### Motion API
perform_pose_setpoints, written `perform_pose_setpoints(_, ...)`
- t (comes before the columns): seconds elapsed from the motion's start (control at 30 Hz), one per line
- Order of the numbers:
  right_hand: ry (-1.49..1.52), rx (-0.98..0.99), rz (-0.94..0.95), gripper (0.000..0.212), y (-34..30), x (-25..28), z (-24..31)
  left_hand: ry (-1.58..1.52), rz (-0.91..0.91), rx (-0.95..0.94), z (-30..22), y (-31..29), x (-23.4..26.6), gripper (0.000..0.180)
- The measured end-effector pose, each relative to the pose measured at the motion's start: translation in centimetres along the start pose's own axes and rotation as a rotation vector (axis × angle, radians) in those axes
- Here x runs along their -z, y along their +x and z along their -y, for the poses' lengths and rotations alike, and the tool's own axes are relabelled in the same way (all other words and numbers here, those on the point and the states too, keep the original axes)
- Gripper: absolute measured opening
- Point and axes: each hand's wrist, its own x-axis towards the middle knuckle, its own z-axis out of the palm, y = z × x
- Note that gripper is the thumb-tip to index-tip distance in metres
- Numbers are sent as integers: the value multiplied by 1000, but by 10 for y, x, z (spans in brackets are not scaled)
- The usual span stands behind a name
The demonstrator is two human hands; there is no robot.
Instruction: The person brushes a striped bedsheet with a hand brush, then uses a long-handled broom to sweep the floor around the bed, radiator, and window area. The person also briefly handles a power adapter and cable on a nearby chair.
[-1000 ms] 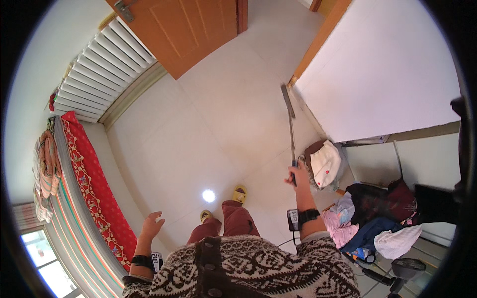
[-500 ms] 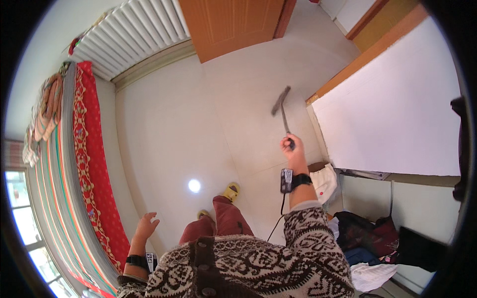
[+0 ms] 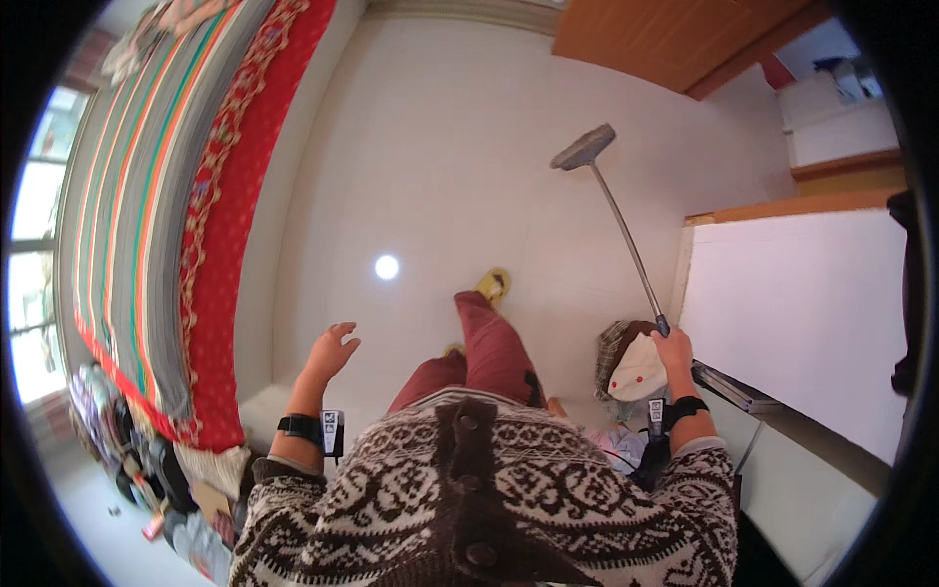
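My right hand (image 3: 672, 347) is closed round the dark grip of a flat mop (image 3: 626, 230). Its thin metal pole slants away up and to the left, ending in a grey, fluffy head (image 3: 584, 148) over the pale floor. On the other side, my left hand (image 3: 335, 349) hangs free with its fingers apart, holding nothing. It is nearest to the red edge of the bed cover, without touching it.
A bed with a striped, red-edged cover (image 3: 137, 225) runs along the left. An orange-brown door (image 3: 675, 49) stands at the far right, a white panel (image 3: 792, 313) nearer. A white bag (image 3: 636, 367) sits by my right hand; clutter (image 3: 147, 470) lies lower left.
My view has turned and my body has stepped along. My right arm now reaches further out to the right, and the mop's pole leans more to the left, showing longer. The left hand stays free.
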Motion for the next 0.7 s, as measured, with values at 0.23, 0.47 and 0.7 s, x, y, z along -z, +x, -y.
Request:
perform_pose_setpoints(0.23, -215, 469, 160, 47, -74, 21, 55, -137, -68, 161, 53, -136, -38, 36)
perform_pose_setpoints(0.47, -314, 1015, 349, 38, -125, -68, 218, -185, -97, 224, 86, -227, -58, 36)
perform_pose_setpoints(0.7, -417, 1096, 417, 25, -122, -114, 302, -163, -147, 356, 74, -280, -71, 36)
